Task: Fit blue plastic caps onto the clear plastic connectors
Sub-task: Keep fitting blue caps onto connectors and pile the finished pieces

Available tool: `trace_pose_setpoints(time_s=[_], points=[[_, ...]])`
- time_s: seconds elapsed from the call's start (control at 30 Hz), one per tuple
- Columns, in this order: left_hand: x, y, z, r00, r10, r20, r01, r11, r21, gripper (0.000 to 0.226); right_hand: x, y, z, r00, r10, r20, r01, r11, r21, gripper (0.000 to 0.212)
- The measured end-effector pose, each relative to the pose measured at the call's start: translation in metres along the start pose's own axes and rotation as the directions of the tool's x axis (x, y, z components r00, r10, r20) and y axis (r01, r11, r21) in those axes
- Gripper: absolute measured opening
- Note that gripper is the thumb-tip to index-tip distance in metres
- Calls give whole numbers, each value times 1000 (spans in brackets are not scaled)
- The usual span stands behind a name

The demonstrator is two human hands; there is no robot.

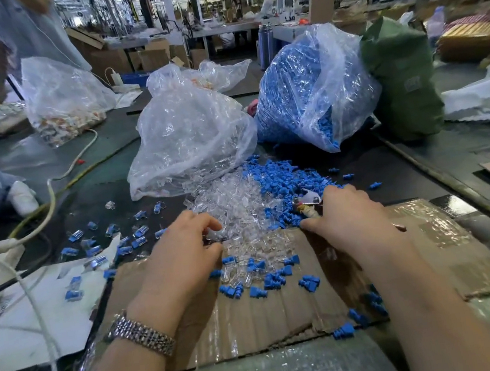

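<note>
Closest to the camera there's a flattened sheet of cardboard [288,315] used as a work mat, with a few stray blue caps [309,282] scattered across it. Both hands are working at its far edge. The left hand [181,255], with a metal watch [140,334] on the wrist, has its fingers curled down into the pile of clear connectors [235,212]; it looks like it's pinching one between thumb and fingertips, though the part is see-through, so I can't say for sure. The right hand [347,220] is curled too, at the edge of the blue cap pile [281,183], and seems to be gripping something with a tan handle and a metal bit [310,204] poking out, maybe a small tool, hard to tell. So I'd say this is the pick-up step: grab one clear piece, grab one cap. The next move needs both lined up end to end and pushed together. Off to the left, a bunch of finished pieces [108,237] lie spread on the dark table [104,190]. Further back the two supply bags sit side by side, the clear bag [188,136] spilling connectors and the blue bag [308,87] spilling caps, with a green bag [402,76] just beside the blue one.
</note>
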State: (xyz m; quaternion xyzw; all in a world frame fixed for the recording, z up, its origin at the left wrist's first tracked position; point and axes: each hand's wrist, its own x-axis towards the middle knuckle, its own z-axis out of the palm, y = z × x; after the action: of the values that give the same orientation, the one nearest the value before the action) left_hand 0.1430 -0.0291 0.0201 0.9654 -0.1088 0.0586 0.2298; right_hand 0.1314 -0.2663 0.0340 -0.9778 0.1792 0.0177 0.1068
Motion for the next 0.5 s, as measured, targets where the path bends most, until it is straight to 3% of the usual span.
trace_pose_setpoints(time_s=[0.13, 0.27, 0.5], points=[[1, 0, 1, 1000, 5, 2, -5, 1000, -14, 18, 0, -3, 0, 990, -110, -87, 113, 993, 28, 57], [1, -1, 2, 1000, -7, -6, 7, 999, -39, 18, 1, -11, 4, 919, -354, -176, 350, 935, -57, 25], [2, 1, 3, 1000, 6, 16, -4, 997, -75, 19, 4, -23, 15, 913, -391, -121, 368, 913, -174, 23]])
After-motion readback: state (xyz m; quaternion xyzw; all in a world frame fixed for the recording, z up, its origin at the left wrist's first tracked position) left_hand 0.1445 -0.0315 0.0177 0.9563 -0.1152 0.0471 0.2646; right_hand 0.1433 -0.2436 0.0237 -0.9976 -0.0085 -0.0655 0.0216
